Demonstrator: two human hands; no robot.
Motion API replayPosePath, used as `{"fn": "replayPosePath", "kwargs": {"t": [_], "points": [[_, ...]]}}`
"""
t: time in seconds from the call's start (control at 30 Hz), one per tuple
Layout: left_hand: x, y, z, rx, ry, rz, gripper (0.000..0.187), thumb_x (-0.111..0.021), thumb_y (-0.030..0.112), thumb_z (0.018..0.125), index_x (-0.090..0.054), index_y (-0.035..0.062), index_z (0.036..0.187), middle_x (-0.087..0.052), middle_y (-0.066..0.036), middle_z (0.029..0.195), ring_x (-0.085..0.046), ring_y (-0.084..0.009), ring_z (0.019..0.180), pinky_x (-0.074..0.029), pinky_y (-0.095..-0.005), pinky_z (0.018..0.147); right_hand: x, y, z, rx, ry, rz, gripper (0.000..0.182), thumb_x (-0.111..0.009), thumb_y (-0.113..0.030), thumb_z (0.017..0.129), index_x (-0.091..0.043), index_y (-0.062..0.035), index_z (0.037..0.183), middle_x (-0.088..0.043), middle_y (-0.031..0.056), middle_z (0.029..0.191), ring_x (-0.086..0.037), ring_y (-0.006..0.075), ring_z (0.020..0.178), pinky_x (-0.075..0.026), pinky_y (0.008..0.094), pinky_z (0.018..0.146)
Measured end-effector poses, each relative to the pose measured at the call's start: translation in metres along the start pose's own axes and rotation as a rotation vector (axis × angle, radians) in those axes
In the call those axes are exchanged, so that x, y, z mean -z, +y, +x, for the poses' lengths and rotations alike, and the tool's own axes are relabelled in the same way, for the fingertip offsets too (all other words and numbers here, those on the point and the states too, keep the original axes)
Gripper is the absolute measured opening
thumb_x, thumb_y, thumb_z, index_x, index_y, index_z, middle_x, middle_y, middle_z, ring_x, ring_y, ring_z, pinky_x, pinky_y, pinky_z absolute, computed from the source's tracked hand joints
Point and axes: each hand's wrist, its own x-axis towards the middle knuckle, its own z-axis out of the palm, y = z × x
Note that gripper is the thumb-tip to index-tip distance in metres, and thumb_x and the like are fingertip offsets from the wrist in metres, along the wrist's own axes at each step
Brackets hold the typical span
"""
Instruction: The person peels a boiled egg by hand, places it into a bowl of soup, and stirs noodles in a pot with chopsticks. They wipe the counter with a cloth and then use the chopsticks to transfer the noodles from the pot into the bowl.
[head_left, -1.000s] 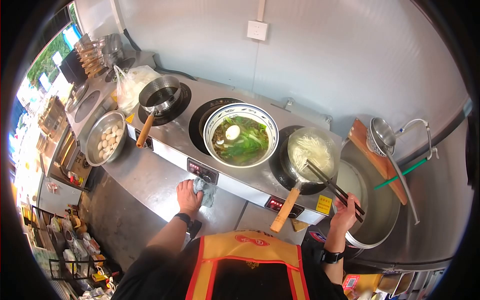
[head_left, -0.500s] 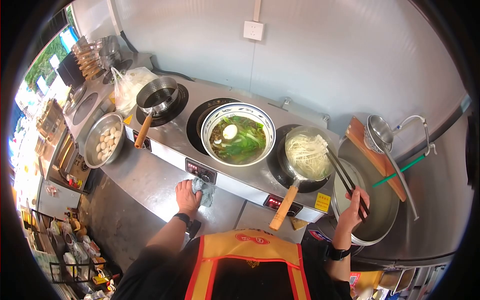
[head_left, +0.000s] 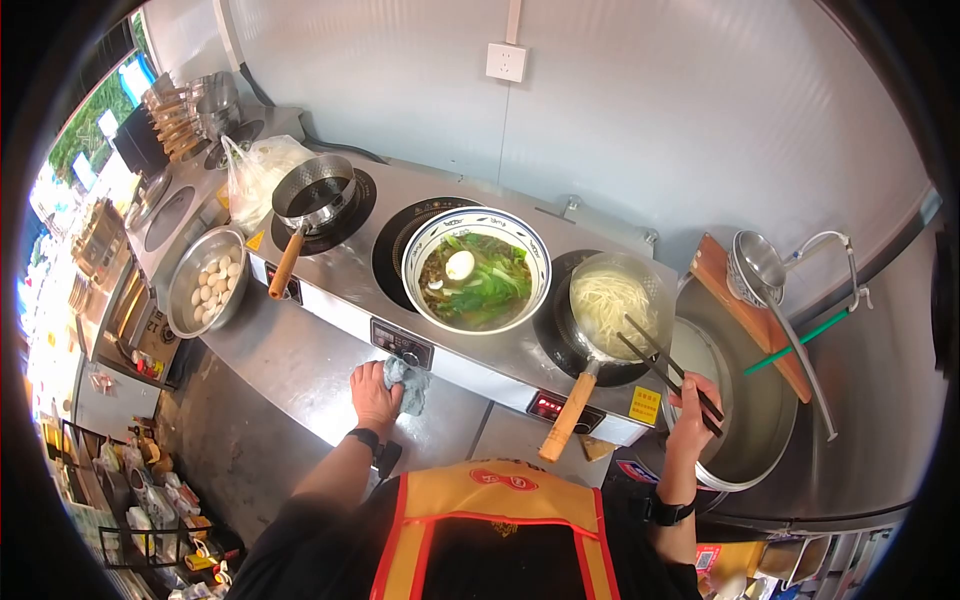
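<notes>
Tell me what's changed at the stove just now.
Your right hand swung right with the chopsticks, then back left, bringing their tips to the noodles, which shifted in their pan. Neither hand took or released anything. Your left hand stayed by the cloth.

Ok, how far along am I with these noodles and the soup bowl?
The bowl looks mostly filled, with an egg and greens showing. In hand: your right hand holds chopsticks at the noodles in the pan. Left, probably: getting those noodles out. I can't tell whether they're cooked or whether any lie under the greens.
</notes>
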Motion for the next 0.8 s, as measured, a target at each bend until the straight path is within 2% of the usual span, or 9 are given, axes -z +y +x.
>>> {"fn": "replayPosePath", "kwargs": {"t": [0.13, 0.23, 0.33, 0.47, 0.57, 0.63, 0.77, 0.8], "points": [[0.002, 0.001, 0.000, 0.004, -0.015, -0.001, 0.044, -0.061, 0.026, 0.071, -0.056, 0.0012, 0.107, -0.056, -0.016, 0.108, -0.050, -0.0352, 0.104, -0.036, -0.0453, 0.096, -0.006, 0.012, -0.001, -0.228, 0.097, 0.226, 0.015, -0.062, -0.010, 0.090, -0.063, 0.0026, 0.099, -0.064, 0.0100, 0.086, -0.062, 0.0165, 0.069, -0.051, 0.0255, 0.062], [0.003, 0.002, 0.000, 0.004, -0.017, -0.001, 0.045, -0.061, 0.026, 0.071, -0.056, 0.0012, 0.108, -0.056, -0.016, 0.107, -0.049, -0.0350, 0.105, -0.036, -0.0451, 0.096, -0.008, 0.032, -0.001, -0.314, 0.201, 0.392, 0.018, -0.059, -0.011, 0.092, -0.060, 0.0036, 0.103, -0.065, 0.0125, 0.087, -0.063, 0.0187, 0.070, -0.052, 0.0250, 0.060], [0.002, 0.000, 0.000, -0.001, -0.011, -0.001, 0.046, -0.062, 0.027, 0.070, -0.056, 0.0015, 0.108, -0.056, -0.016, 0.107, -0.049, -0.0349, 0.105, -0.036, -0.0449, 0.096, 0.001, 0.044, -0.003, -0.405, 0.210, 0.533, 0.020, -0.057, -0.012, 0.093, -0.057, 0.0036, 0.106, -0.065, 0.0151, 0.090, -0.064, 0.0204, 0.071, -0.053, 0.0250, 0.057], [0.002, 0.001, 0.000, 0.001, -0.015, -0.008, 0.046, -0.062, 0.027, 0.070, -0.056, 0.0017, 0.108, -0.056, -0.015, 0.107, -0.049, -0.0350, 0.104, -0.037, -0.0447, 0.096, 0.010, 0.050, -0.004, -0.418, 0.205, 0.649, 0.022, -0.057, -0.014, 0.094, -0.055, 0.0029, 0.108, -0.064, 0.0162, 0.093, -0.064, 0.0209, 0.072, -0.053, 0.0260, 0.058], [0.002, 0.001, 0.000, 0.001, -0.013, -0.009, 0.046, -0.062, 0.027, 0.070, -0.056, 0.0016, 0.108, -0.056, -0.015, 0.107, -0.049, -0.0351, 0.104, -0.037, -0.0446, 0.096, 0.011, 0.042, -0.006, -0.354, 0.233, 0.710, 0.022, -0.058, -0.014, 0.094, -0.055, 0.0026, 0.108, -0.064, 0.0157, 0.094, -0.064, 0.0211, 0.074, -0.053, 0.0273, 0.060], [0.002, 0.001, 0.000, 0.000, -0.011, -0.008, 0.046, -0.062, 0.027, 0.070, -0.056, 0.0017, 0.108, -0.056, -0.015, 0.107, -0.049, -0.0352, 0.104, -0.037, -0.0447, 0.096, 0.010, 0.034, -0.007, -0.246, 0.223, 0.642, 0.022, -0.058, -0.015, 0.094, -0.055, 0.0023, 0.107, -0.064, 0.0142, 0.092, -0.064, 0.0207, 0.075, -0.053, 0.0281, 0.061], [0.001, 0.001, 0.000, 0.002, -0.007, -0.009, 0.045, -0.062, 0.026, 0.070, -0.056, 0.0017, 0.107, -0.056, -0.016, 0.106, -0.049, -0.0353, 0.104, -0.037, -0.0449, 0.096, 0.002, 0.028, -0.012, -0.172, 0.250, 0.488, 0.021, -0.060, -0.015, 0.093, -0.058, 0.0027, 0.104, -0.064, 0.0132, 0.094, -0.064, 0.0193, 0.076, -0.053, 0.0275, 0.063], [0.001, 0.001, 0.001, -0.001, -0.005, -0.009, 0.045, -0.062, 0.026, 0.070, -0.056, 0.0017, 0.107, -0.056, -0.016, 0.106, -0.049, -0.0353, 0.104, -0.037, -0.0449, 0.096, -0.002, 0.021, -0.016, -0.129, 0.166, 0.365, 0.020, -0.060, -0.014, 0.093, -0.060, 0.0031, 0.103, -0.064, 0.0129, 0.095, -0.063, 0.0181, 0.077, -0.053, 0.0270, 0.064]]}}
